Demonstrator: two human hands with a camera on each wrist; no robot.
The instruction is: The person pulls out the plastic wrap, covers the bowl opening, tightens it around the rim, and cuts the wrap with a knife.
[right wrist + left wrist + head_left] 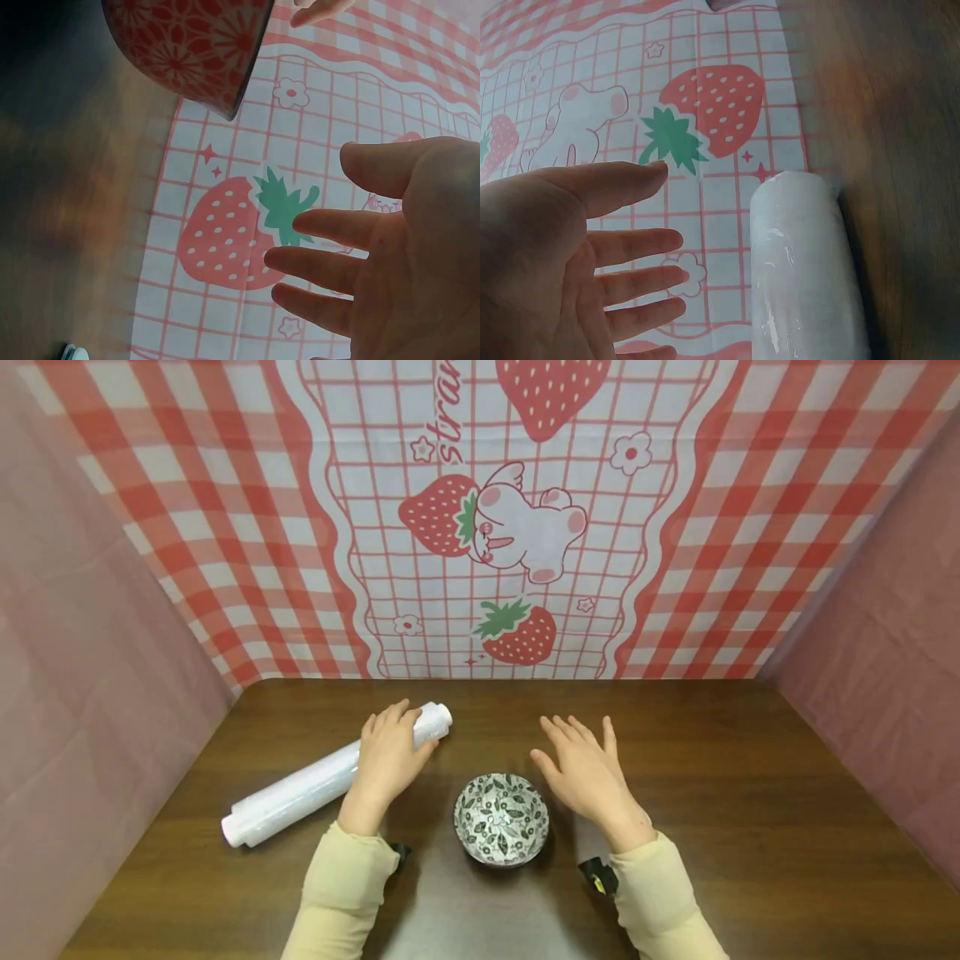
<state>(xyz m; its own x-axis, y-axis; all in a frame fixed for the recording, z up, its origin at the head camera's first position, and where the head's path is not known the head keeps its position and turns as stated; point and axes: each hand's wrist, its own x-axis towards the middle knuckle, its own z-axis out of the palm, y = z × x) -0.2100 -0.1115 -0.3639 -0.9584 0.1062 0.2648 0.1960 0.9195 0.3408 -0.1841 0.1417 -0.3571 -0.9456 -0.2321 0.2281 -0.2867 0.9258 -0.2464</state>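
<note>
A roll of plastic wrap (296, 793) lies slantwise on the left of the table. My left hand (390, 756) hovers over its far part with fingers extended, hiding a stretch of it. In the left wrist view, the wrap roll (802, 277) stands apart from the spread fingers (641, 241). A round bowl (501, 818), with dark leaves and flowers on white inside, sits upright between the hands. Its outside shows a red floral pattern in the right wrist view, where the bowl (187, 45) is at the top. Beyond its right side, my right hand (588, 768) is held palm down, holding nothing.
The brown wooden table (750, 793) ends at a strawberry-print cloth (517, 527) hanging behind it. Pink drapes (97, 635) close in both sides. A small pale object (73, 352) shows at the lower left edge of the right wrist view.
</note>
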